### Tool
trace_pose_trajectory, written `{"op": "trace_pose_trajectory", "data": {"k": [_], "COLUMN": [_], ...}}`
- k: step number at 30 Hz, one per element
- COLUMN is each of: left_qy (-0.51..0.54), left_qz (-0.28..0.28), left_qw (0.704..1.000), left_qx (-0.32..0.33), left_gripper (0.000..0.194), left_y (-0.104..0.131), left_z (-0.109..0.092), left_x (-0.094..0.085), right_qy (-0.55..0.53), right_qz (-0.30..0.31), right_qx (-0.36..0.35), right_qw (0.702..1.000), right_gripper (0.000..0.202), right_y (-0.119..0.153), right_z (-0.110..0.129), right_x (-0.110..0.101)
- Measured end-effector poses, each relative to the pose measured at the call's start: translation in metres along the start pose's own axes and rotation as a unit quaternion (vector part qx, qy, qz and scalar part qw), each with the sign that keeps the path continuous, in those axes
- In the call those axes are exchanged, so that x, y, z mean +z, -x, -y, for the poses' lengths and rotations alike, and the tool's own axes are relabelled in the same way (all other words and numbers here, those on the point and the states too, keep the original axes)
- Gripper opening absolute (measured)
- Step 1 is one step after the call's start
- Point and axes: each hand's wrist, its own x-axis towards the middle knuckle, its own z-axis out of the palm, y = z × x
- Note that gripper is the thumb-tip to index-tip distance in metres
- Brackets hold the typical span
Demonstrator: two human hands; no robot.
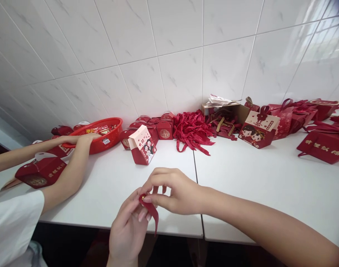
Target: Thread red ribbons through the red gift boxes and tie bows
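A short dark red strap [152, 211] with a small gold-coloured stud near its upper end is pinched between my two hands. My left hand [130, 218] holds it from below and behind, palm turned up. From the right, my right hand [175, 189] presses thumb and fingers on the stud end. The strap's free end hangs down past the table's front edge. Just beyond my hands stands an upright red and cream gift box [143, 146] with a cartoon couple printed on it.
A co-worker's arms [74, 155] reach into a red plastic basin [105, 142] at left, beside a red box [39, 170]. A heap of red ribbons [190, 129], an open cardboard box [236, 111] and several finished-looking gift boxes [260, 129] line the tiled wall [180, 66].
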Motion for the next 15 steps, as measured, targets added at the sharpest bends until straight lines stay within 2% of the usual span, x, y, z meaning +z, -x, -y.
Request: {"op": "trace_pose_trajectory", "data": {"k": [5, 8, 9, 11, 13, 14, 15], "left_qy": [-0.102, -0.211, -0.263, -0.376, -0.476, -0.520, -0.565], "left_qz": [0.127, 0.151, 0.136, 0.055, -0.083, -0.145, -0.174], "left_qw": [0.986, 0.962, 0.948, 0.901, 0.818, 0.768, 0.728], "left_qx": [0.038, 0.082, 0.113, 0.209, 0.313, 0.344, 0.349], "left_gripper": [0.020, 0.025, 0.025, 0.019, 0.018, 0.027, 0.036], "left_y": [-0.018, -0.036, -0.045, -0.068, -0.095, -0.110, -0.124], "left_z": [-0.023, -0.029, -0.030, -0.031, -0.034, -0.037, -0.040], "left_x": [0.019, 0.026, 0.025, 0.020, 0.012, 0.007, 0.003], "right_qy": [-0.035, 0.012, 0.032, 0.064, 0.075, 0.073, 0.069], "right_qz": [-0.095, -0.118, -0.127, -0.145, -0.165, -0.178, -0.194], "right_qx": [-0.015, -0.031, -0.037, -0.041, -0.021, -0.006, 0.007], "right_qw": [0.995, 0.992, 0.991, 0.986, 0.983, 0.981, 0.978], "right_gripper": [0.008, 0.010, 0.009, 0.008, 0.008, 0.008, 0.007], "right_y": [-0.004, -0.007, -0.008, -0.009, -0.010, -0.011, -0.011], "right_z": [0.009, 0.014, 0.015, 0.015, 0.015, 0.014, 0.012], "right_x": [-0.013, -0.028, -0.034, -0.046, -0.059, -0.064, -0.068]}}
